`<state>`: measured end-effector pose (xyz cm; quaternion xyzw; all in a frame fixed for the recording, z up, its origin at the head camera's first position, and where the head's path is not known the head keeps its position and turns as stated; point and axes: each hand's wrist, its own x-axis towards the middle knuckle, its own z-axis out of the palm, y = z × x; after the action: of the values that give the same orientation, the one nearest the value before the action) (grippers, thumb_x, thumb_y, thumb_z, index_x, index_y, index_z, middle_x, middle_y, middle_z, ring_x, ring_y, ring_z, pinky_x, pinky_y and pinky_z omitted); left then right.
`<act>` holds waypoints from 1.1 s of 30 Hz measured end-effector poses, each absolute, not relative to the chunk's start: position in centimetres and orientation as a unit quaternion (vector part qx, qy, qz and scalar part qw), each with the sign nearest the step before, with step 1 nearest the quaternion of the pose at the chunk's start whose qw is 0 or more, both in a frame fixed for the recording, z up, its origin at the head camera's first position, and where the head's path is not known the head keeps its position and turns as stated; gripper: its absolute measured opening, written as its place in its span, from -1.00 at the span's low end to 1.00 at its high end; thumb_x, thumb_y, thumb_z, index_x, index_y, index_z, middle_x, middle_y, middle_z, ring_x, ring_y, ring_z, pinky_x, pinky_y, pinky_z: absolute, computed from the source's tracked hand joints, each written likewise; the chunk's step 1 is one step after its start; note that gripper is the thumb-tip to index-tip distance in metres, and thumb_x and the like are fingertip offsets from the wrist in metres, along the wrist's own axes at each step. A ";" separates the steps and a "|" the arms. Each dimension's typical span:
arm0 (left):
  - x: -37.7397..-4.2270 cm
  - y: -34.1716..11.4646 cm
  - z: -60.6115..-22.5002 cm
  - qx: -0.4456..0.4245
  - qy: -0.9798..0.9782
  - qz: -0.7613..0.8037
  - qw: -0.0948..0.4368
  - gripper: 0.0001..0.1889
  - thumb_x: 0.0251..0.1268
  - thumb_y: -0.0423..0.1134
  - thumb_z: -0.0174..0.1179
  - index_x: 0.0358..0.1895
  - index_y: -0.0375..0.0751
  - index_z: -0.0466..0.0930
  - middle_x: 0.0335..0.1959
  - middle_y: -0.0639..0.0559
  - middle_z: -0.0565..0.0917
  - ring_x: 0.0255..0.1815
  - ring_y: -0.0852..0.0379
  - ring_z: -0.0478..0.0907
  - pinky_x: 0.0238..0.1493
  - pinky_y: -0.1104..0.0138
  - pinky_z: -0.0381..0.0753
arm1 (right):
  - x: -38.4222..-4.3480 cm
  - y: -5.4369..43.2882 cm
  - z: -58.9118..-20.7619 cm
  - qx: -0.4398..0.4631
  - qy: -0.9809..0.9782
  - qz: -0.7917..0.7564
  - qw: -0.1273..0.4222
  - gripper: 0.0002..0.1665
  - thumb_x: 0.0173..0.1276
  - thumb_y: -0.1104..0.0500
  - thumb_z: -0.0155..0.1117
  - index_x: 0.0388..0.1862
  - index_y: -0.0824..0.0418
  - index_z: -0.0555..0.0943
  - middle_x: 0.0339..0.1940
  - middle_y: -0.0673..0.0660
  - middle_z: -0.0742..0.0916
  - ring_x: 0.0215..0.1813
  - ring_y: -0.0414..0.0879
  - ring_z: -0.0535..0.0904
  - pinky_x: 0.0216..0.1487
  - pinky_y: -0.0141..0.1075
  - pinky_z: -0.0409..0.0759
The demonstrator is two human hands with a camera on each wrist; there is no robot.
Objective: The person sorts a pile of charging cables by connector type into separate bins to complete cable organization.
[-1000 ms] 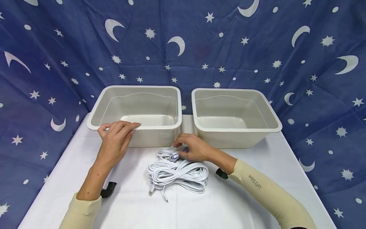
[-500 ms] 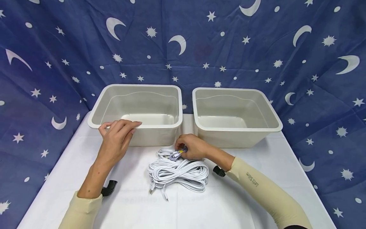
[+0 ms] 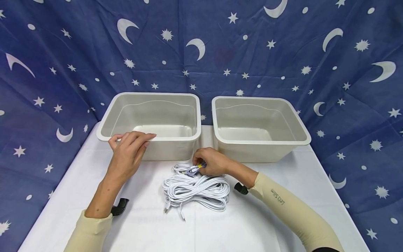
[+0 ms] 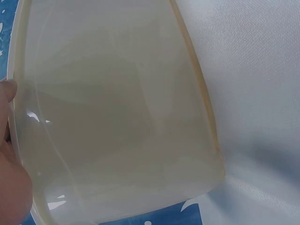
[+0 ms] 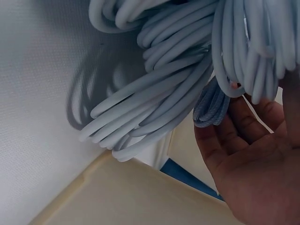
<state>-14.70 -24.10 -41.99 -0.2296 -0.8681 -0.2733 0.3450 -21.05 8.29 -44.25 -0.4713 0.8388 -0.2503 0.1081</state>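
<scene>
- Purple cable: small bundle at the near side of the gap between the bins, at the far edge of the white cables; yellow band around it.
- Right hand: grip nearly closed, fingers and thumb curled in and pinching the purple cable. Right wrist view shows fingers against a small braided coil, white loops just beside it.
- White cables: big looped pile in front of the bins, on the desk, which has a white cloth. Two loose ends, cable plug and cable tip, point toward the person.
- Smaller white coil at the far left of the pile, near the left bin.
- Left hand: grip bent over the near rim of the left bin, thumb on the outside, holding the rim; some fingertips hidden.
- Right bin: beside the left bin, narrow gap between; both beige, upright, open-topped.
- Beige sleeves on both forearms, lettering on the right one; black device at each wrist.
- Blue backdrop with white moons and stars behind and at the sides.
</scene>
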 end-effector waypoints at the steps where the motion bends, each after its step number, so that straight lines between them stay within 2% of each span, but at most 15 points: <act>1: -14.7 -24.1 -42.0 -0.230 -0.868 -0.273 0.345 -0.61 0.44 -0.45 0.32 0.19 0.07 0.78 -0.11 0.08 0.71 -0.07 -0.03 0.59 0.22 -0.19 0.06 | -21.0 8.3 -44.2 -0.472 0.839 -0.251 0.106 -0.76 0.10 0.38 0.39 -0.22 0.18 0.72 -0.23 0.04 0.74 -0.15 -0.08 0.66 -0.04 -0.33 0.62; 11: -14.7 -24.0 -42.0 -0.225 -0.873 -0.265 0.343 -0.64 0.47 -0.43 0.31 0.19 0.05 0.77 -0.11 0.05 0.70 -0.06 -0.05 0.59 0.22 -0.20 0.06 | -20.3 8.6 -43.5 -0.477 0.834 -0.270 0.066 -0.71 0.13 0.37 0.40 -0.15 0.15 0.71 -0.19 -0.01 0.72 -0.10 -0.15 0.63 0.03 -0.32 0.62; 18: -14.6 -24.3 -42.0 -0.225 -0.883 -0.250 0.328 -0.67 0.54 -0.37 0.26 0.22 0.04 0.75 -0.07 0.04 0.70 -0.03 -0.04 0.59 0.24 -0.21 0.05 | -19.4 8.4 -41.9 -0.472 0.826 -0.300 0.065 -0.69 0.13 0.39 0.36 -0.13 0.16 0.68 -0.17 -0.01 0.71 -0.07 -0.15 0.62 0.07 -0.32 0.62; 25: -14.5 -24.2 -41.9 -0.226 -0.871 -0.269 0.343 -0.62 0.46 -0.45 0.31 0.19 0.05 0.77 -0.11 0.04 0.71 -0.07 -0.05 0.59 0.22 -0.19 0.06 | -18.8 8.3 -40.2 -0.475 0.815 -0.326 0.058 -0.69 0.17 0.39 0.37 -0.10 0.15 0.67 -0.15 -0.05 0.70 -0.04 -0.19 0.63 0.11 -0.34 0.63; 33: -14.6 -24.3 -42.1 -0.228 -0.877 -0.258 0.335 -0.65 0.52 -0.40 0.27 0.22 0.06 0.76 -0.08 0.06 0.70 -0.05 -0.02 0.58 0.24 -0.19 0.05 | -18.6 8.4 -38.3 -0.486 0.795 -0.361 0.033 -0.70 0.17 0.40 0.37 -0.12 0.16 0.68 -0.17 -0.04 0.72 -0.06 -0.19 0.65 0.10 -0.34 0.66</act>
<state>-14.62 -24.28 -42.05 -0.2279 -0.8772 -0.2578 0.3348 -18.62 8.38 -38.30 -0.4864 0.7950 -0.3610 0.0332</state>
